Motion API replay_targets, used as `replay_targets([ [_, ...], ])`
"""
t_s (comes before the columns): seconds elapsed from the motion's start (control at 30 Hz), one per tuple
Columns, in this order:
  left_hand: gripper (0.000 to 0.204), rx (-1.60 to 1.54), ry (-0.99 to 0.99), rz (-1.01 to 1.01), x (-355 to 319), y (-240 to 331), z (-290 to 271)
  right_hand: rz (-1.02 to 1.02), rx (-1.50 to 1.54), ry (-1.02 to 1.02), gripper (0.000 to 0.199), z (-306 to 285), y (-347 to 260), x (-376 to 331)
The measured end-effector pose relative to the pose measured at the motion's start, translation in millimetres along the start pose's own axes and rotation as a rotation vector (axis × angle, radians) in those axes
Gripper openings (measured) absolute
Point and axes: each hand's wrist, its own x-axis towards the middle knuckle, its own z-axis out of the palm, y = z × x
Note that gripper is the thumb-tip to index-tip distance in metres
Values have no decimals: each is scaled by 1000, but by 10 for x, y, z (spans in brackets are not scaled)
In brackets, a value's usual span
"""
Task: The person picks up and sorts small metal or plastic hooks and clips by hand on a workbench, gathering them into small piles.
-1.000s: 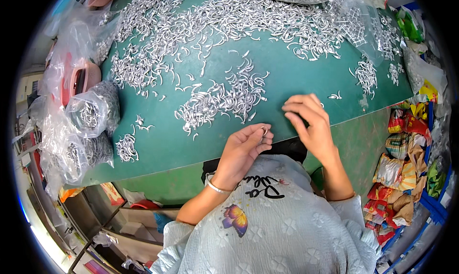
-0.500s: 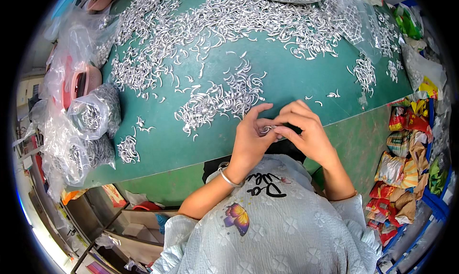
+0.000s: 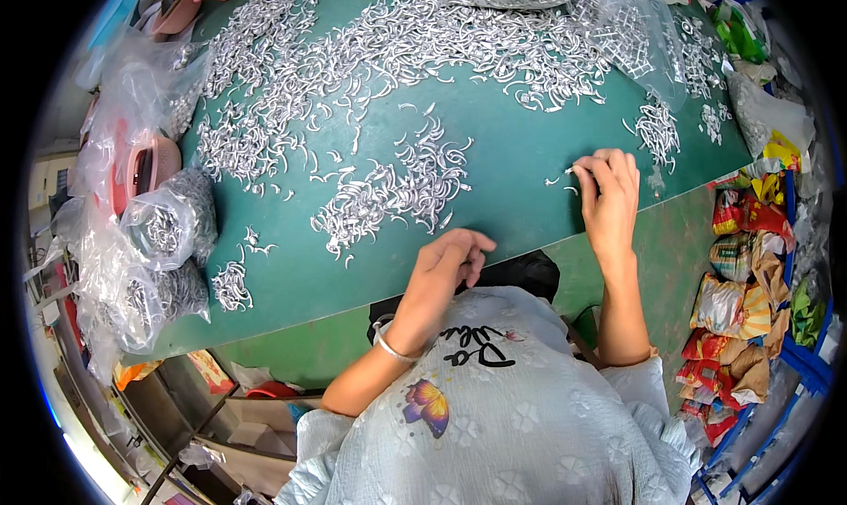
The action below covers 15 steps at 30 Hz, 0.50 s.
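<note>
Over the table's near right part, my right hand (image 3: pixel 610 201) is closed in a pinch, with a small curved silver piece (image 3: pixel 570 172) at its fingertips. A couple of similar loose pieces (image 3: pixel 553 181) lie just beside it. My left hand (image 3: pixel 448 265) is at the table's near edge, fingers curled and partly smeared; whatever they may hold is hidden. Ahead and left of that hand lies a small heap of curved silver pieces (image 3: pixel 388 192). A far larger spread of such pieces (image 3: pixel 423 37) covers the back of the green table (image 3: pixel 520 214).
Clear plastic bags of silver pieces (image 3: pixel 176 218) and a pink container (image 3: pixel 152 163) line the left edge. Another small pile (image 3: pixel 657 134) lies at the right. Across the back lies a clear bag (image 3: pixel 635 51). Coloured packets (image 3: pixel 723 306) fill a blue-framed rack beyond the right side.
My hands were together over a small silver piece and have parted. The right moved right and forward to the loose pieces; the left drew back slightly toward me.
</note>
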Motion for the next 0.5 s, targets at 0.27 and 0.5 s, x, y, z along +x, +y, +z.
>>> replay_targets([
  [0.27, 6, 985, 408, 628, -128, -33, -119, -197, 391, -132, 15, 142, -508, 86],
  [0.5, 16, 615, 317, 396, -92, 0, -99, -247, 294, -231, 13, 409, -660, 64],
])
